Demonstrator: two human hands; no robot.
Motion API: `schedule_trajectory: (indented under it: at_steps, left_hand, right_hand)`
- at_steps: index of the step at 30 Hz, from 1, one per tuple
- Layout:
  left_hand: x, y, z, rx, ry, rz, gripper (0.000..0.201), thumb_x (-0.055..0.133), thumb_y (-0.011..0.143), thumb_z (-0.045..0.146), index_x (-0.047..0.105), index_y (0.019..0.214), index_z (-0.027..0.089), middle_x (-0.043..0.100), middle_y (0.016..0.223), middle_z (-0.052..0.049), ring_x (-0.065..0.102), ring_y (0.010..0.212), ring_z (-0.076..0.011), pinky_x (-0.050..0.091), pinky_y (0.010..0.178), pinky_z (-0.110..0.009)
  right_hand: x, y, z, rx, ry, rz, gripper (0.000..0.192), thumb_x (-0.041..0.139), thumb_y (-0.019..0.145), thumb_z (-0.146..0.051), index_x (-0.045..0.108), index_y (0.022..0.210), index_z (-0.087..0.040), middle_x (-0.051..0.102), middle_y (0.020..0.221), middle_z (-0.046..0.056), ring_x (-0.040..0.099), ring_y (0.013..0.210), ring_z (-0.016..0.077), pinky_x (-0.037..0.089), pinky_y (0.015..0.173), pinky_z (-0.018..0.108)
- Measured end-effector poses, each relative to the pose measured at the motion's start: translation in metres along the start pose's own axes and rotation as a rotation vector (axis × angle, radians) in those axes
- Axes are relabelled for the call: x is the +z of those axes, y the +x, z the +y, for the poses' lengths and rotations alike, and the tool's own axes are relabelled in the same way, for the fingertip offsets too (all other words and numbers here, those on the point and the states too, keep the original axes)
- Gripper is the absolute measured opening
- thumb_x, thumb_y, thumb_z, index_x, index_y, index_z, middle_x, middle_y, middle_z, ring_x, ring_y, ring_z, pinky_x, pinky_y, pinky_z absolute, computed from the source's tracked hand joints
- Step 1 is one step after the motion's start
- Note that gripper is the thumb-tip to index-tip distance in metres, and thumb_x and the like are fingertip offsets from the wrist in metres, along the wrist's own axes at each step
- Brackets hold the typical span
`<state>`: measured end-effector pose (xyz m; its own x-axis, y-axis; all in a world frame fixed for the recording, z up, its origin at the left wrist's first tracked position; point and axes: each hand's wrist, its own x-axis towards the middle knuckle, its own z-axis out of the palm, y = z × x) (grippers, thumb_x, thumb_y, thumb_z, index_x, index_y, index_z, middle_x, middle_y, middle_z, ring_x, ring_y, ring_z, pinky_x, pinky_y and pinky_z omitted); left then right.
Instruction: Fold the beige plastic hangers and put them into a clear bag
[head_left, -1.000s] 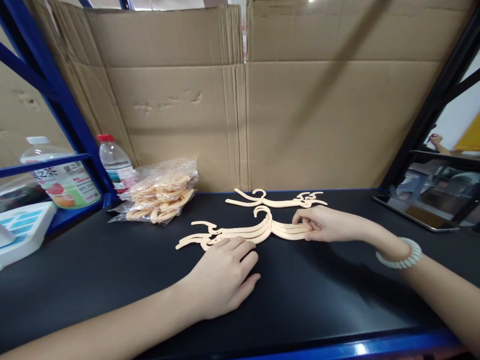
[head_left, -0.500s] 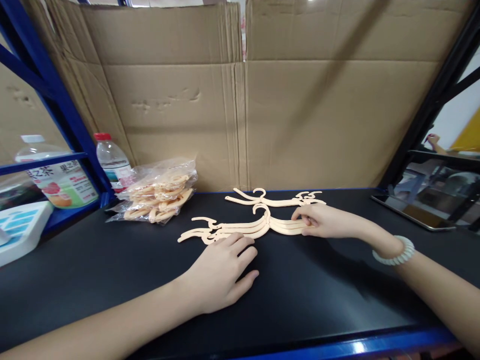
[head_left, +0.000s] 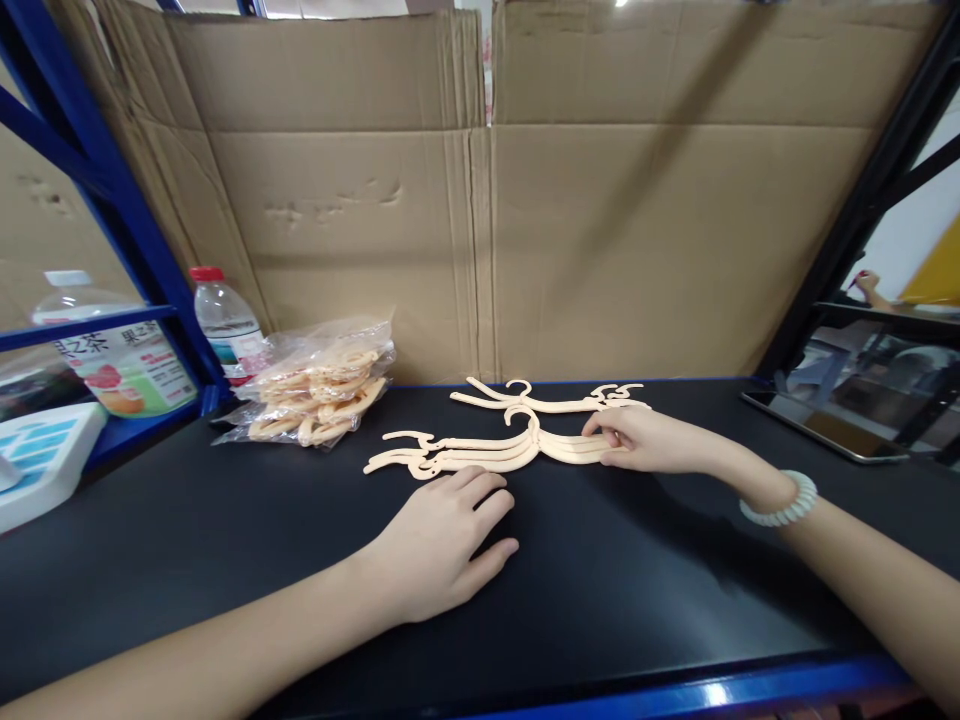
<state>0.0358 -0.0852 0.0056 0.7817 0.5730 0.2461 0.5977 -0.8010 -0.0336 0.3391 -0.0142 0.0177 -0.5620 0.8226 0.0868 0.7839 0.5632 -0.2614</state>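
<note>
Hanger stack (head_left: 487, 455), several cream hangers nested, lies mid-table on the black table (head_left: 225, 520); one more hanger (head_left: 551, 401) lies behind it. Right hand (head_left: 649, 440) pinches the stack's right end; left hand (head_left: 442, 545) rests flat, released, just before it. One bag of hangers (head_left: 322, 395) and two bottles stand left, before cardboard walls. The stack has slid slightly away from the left fingers.

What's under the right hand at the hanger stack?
The right hand covers the right end of the stacked hangers; their tips there are hidden. Only the black table shows around it.
</note>
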Motion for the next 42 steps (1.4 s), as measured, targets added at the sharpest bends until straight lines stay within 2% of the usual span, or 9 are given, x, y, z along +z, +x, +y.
schedule_trajectory:
  at_steps: [4,9,12,19,25,30,35,38,42]
  left_hand:
    - [0.001,-0.001,-0.001,0.009,-0.002,0.007,0.024,0.046,0.091,0.033,0.056,0.107,0.018,0.061,0.113,-0.011,0.057,0.105,-0.0267,0.050,0.088,-0.042]
    - [0.003,0.001,-0.002,0.021,-0.024,0.026,0.021,0.044,0.092,0.029,0.056,0.106,0.018,0.062,0.112,-0.009,0.058,0.104,-0.0249,0.048,0.090,-0.041]
    - [0.003,0.003,-0.004,0.019,-0.029,0.041,0.019,0.045,0.091,0.028,0.057,0.103,0.018,0.062,0.112,-0.008,0.057,0.106,-0.0249,0.047,0.092,-0.042]
    - [0.004,0.003,-0.006,-0.003,-0.034,0.051,0.020,0.048,0.090,0.028,0.057,0.104,0.018,0.062,0.111,-0.009,0.057,0.105,-0.0255,0.047,0.091,-0.042]
    - [0.003,0.003,-0.008,-0.036,-0.031,0.089,0.019,0.049,0.089,0.028,0.059,0.103,0.019,0.062,0.111,-0.009,0.057,0.105,-0.0261,0.047,0.091,-0.043]
    - [0.003,0.004,-0.005,0.023,-0.068,0.118,0.019,0.050,0.089,0.027,0.060,0.102,0.019,0.062,0.114,-0.009,0.056,0.107,-0.0254,0.047,0.092,-0.042]
    - [0.005,0.003,-0.001,0.096,-0.182,0.082,0.018,0.049,0.090,0.026,0.058,0.104,0.020,0.061,0.117,-0.008,0.054,0.110,-0.0226,0.046,0.095,-0.038]
    - [0.006,0.003,-0.001,0.108,-0.233,0.076,0.018,0.049,0.090,0.025,0.058,0.105,0.020,0.061,0.117,-0.008,0.054,0.111,-0.0223,0.045,0.096,-0.038]
    - [0.006,0.004,-0.001,0.094,-0.268,0.076,0.018,0.050,0.089,0.023,0.057,0.105,0.020,0.061,0.116,-0.008,0.054,0.110,-0.0222,0.046,0.095,-0.038]
  right_hand:
    - [-0.005,0.001,-0.005,0.011,0.066,0.056,0.027,0.058,0.076,-0.025,0.063,0.100,-0.014,0.056,0.070,0.001,0.049,0.060,0.0132,0.036,0.055,0.024]
    - [-0.016,0.002,-0.007,0.111,0.246,0.505,0.026,0.052,0.082,-0.036,0.064,0.092,-0.015,0.057,0.064,0.001,0.047,0.055,0.0126,0.037,0.054,0.025]
    - [-0.020,0.002,0.003,0.178,0.295,0.673,0.024,0.055,0.080,-0.037,0.065,0.085,-0.015,0.063,0.071,0.005,0.051,0.059,0.0140,0.040,0.057,0.027]
    - [-0.025,0.001,0.032,0.318,0.247,0.853,0.019,0.052,0.078,-0.031,0.065,0.080,-0.017,0.065,0.070,0.006,0.057,0.061,0.0174,0.044,0.059,0.029]
    - [-0.020,0.003,0.048,0.309,0.057,0.805,0.019,0.050,0.079,-0.028,0.066,0.080,-0.017,0.069,0.074,0.006,0.062,0.069,0.0194,0.048,0.068,0.032]
    - [-0.013,0.006,0.067,0.286,-0.020,0.588,0.023,0.046,0.084,-0.026,0.067,0.091,-0.018,0.071,0.085,0.007,0.065,0.076,0.0206,0.050,0.074,0.034]
    - [-0.007,0.009,0.100,0.194,-0.133,0.438,0.033,0.039,0.089,-0.022,0.063,0.111,-0.018,0.070,0.105,0.009,0.062,0.101,0.0241,0.047,0.092,0.040]
    - [-0.003,0.011,0.120,0.154,-0.154,0.347,0.040,0.037,0.085,-0.012,0.062,0.117,-0.016,0.065,0.117,0.011,0.058,0.111,0.0256,0.044,0.098,0.042]
    - [0.003,0.011,0.139,0.133,-0.140,0.285,0.054,0.038,0.075,-0.001,0.061,0.121,-0.019,0.064,0.121,0.008,0.056,0.115,0.0239,0.043,0.101,0.041]
